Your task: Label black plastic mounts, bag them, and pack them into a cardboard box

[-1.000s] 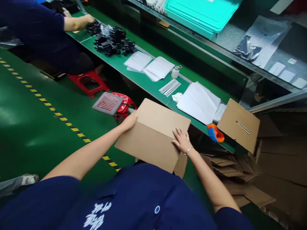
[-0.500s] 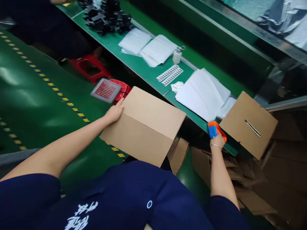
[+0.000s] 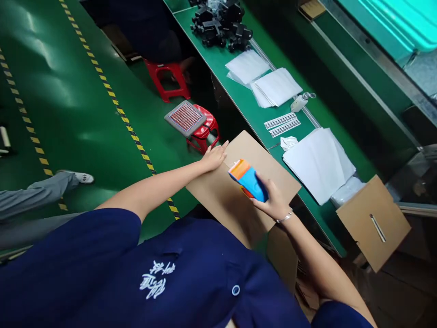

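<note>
A closed cardboard box (image 3: pixel 269 166) lies in front of my body, its two top flaps meeting along a middle seam. My left hand (image 3: pixel 214 158) rests on the box's far left edge, fingers stretched out flat near the end of that seam. In my right hand (image 3: pixel 275 200) is a blue and orange tape dispenser (image 3: pixel 251 182), gripped from its near side. Its orange front end is over the seam, close to my left fingers. Whether it touches the cardboard I cannot tell.
Along the green workbench (image 3: pixel 251 111) lie white sheets (image 3: pixel 319 164), label strips (image 3: pixel 282 124), a bottle (image 3: pixel 300 102) and black parts (image 3: pixel 221 27). A cardboard box (image 3: pixel 372 223) with a pen-like object stands right. Red stools (image 3: pixel 170 77) are beyond my left hand; a person's leg (image 3: pixel 44 187) shows left.
My right hand has brought the tape dispenser from the bench edge leftward over the box. My left hand's fingers now lie flatter at the seam. The view has shifted left.
</note>
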